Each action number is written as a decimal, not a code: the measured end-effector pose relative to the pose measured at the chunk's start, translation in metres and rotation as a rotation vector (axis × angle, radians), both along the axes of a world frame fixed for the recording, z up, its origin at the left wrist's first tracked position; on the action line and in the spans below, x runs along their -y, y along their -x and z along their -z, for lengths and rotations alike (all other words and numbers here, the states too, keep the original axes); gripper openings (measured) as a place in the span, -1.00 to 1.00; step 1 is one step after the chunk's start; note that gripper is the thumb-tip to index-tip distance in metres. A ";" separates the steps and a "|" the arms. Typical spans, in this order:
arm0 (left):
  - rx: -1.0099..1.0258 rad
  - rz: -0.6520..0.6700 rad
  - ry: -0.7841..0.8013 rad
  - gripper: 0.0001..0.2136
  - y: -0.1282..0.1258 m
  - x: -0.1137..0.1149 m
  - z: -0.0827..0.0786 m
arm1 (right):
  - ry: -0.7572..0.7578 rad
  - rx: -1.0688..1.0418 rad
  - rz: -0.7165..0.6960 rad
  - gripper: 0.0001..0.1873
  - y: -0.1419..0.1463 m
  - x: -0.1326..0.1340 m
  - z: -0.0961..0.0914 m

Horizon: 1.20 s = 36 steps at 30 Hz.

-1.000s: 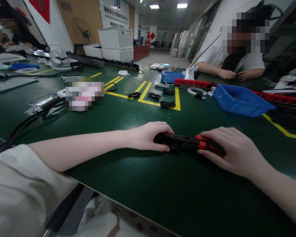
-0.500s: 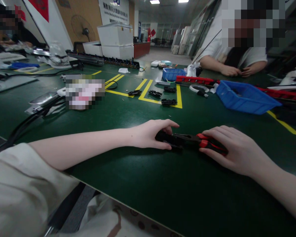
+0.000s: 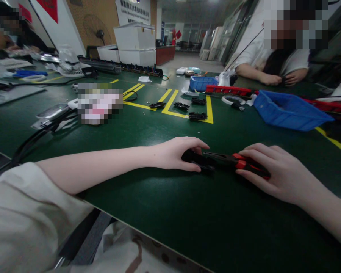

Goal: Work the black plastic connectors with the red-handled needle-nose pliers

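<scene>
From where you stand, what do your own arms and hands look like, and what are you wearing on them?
Both hands are bare: the left hand and the right hand wear no gloves, and I see no rings, watch or bracelet. Both forearms are uncovered. A loose, pale cream short sleeve covers the left upper arm; the right arm leaves the picture before any sleeve shows. No cables or markings on either arm.

Table top [image 3: 159, 212]: smooth matt green. Pliers [image 3: 238, 163]: red-black plastic grips, dark metal nose. Bin [image 3: 290, 112] at upper right: glossy blue plastic. Sleeve [image 3: 22, 223]: pale cloth.
</scene>
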<state>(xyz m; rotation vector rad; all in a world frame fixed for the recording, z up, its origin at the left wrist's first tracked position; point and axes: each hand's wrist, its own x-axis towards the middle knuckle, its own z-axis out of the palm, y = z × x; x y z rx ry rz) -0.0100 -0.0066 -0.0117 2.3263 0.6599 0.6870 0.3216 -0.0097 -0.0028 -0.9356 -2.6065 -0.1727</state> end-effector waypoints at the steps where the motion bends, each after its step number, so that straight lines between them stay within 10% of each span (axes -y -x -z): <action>1: 0.002 0.005 -0.006 -0.51 0.000 0.000 0.000 | -0.011 0.008 -0.009 -0.66 0.001 0.000 -0.001; 36: -0.017 -0.026 -0.132 -0.56 -0.004 0.005 -0.001 | -0.505 0.270 -0.035 -0.54 0.018 0.031 -0.030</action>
